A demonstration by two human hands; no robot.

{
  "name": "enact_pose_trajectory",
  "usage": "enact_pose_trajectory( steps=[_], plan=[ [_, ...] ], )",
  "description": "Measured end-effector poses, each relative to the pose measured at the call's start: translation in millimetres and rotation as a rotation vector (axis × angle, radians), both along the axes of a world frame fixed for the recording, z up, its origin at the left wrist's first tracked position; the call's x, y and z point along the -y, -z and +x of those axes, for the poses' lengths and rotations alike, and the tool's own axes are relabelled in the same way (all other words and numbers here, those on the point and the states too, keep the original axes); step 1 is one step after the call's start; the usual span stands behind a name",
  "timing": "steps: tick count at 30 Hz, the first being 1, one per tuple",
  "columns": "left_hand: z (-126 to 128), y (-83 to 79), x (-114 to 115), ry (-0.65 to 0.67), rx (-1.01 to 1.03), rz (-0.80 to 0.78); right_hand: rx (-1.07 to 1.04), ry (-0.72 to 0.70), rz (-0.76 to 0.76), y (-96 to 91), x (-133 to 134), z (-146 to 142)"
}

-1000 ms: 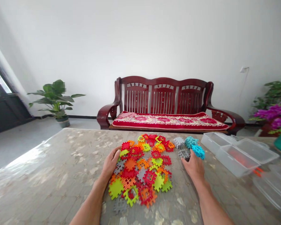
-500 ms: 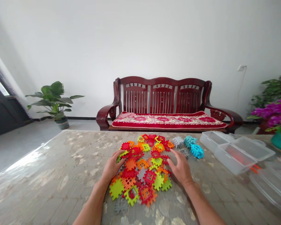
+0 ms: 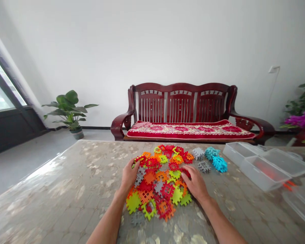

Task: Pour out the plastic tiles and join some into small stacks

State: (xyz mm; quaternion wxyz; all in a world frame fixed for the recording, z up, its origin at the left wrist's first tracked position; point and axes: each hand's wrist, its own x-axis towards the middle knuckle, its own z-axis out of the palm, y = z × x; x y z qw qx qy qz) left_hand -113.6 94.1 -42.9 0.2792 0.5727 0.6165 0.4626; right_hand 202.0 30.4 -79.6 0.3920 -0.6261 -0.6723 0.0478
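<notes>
A heap of flat plastic interlocking tiles (image 3: 149,177) in red, orange, yellow-green and grey lies on the table between my hands. At the heap's far left edge, my left hand (image 3: 129,175) is closed, pinching red and yellow-green interlocking tiles (image 3: 140,160) between thumb and fingers. A grey tile (image 3: 139,177) shows just below its thumb. On the opposite side, my right hand (image 3: 196,183) curls its thumb and fingers around a red interlocking tile (image 3: 186,173), which partly hides behind the fingers.
Grey tile stacks (image 3: 198,154) and blue tile stacks (image 3: 220,164) stand right of the heap. Farther right lie clear plastic boxes (image 3: 265,179) with red pieces inside and a clear lid (image 3: 301,203). A wooden bench (image 3: 180,101) stands beyond the patterned table (image 3: 73,189).
The view has shifted slightly left. My left hand has closed on tiles at the heap's edge, uncovering a grey tile. My right fingers have moved inward and curled around a red tile.
</notes>
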Motion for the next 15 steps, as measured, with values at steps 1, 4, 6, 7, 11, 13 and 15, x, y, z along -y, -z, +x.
enact_pose_trajectory(
  steps=[1, 4, 6, 7, 11, 13, 15],
  plan=[
    [3.5, -1.8, -0.5, 0.016, 0.064, -0.038, -0.007, -0.002, 0.003, 0.9, -0.5, 0.4],
    [14.2, -7.5, -2.6, 0.129, 0.293, -0.14, -0.019, 0.004, 0.014, 3.2, -1.5, 1.6],
    [21.6, -11.7, -5.4, 0.218, 0.394, -0.135, -0.03, 0.013, 0.018, 3.5, -1.7, 1.9],
    [25.4, -14.0, -7.4, 0.258, 0.426, -0.114, -0.039, 0.015, 0.018, 3.3, -1.6, 1.9],
    [38.2, -24.7, -18.0, 0.446, 0.583, -0.107, -0.086, 0.002, -0.001, 0.9, -1.4, 1.5],
    [39.9, -30.1, -22.9, 0.501, 0.657, -0.147, -0.101, 0.001, -0.008, 0.3, -1.2, 1.7],
    [35.3, -32.9, -26.4, 0.464, 0.674, -0.14, -0.099, 0.01, -0.003, -0.1, -0.6, 2.3]
  ],
)
